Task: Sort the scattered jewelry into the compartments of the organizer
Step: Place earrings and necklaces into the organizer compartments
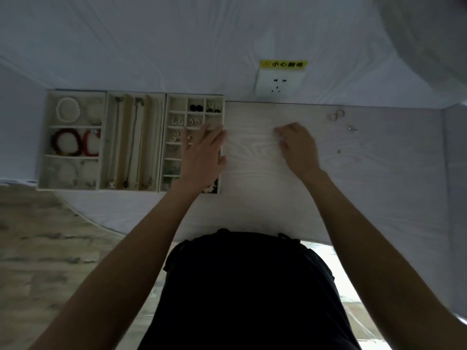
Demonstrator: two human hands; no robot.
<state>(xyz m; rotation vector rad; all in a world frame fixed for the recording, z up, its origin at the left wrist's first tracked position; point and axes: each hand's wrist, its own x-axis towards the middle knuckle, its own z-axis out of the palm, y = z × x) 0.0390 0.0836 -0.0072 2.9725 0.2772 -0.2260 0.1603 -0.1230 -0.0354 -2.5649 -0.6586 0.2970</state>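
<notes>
A cream organizer of three trays stands at the table's left: a bracelet tray [48,147], a necklace tray [154,142] and a small-compartment tray [177,102] holding earrings and rings. My left hand [202,155] lies flat over the small-compartment tray's right side, fingers spread, holding nothing that I can see. My right hand [298,145] hovers over the bare table to the right, fingers curled; whether it pinches anything is hidden. Loose pieces lie at the far right: a looped silvery piece [336,114], a small ring [352,129] and a tiny item [339,151].
The pale wood-grain table [252,160] meets a white wall with a socket [279,83] under a yellow label. The table's front edge runs just before my dark-clothed body. Floor shows to the lower left.
</notes>
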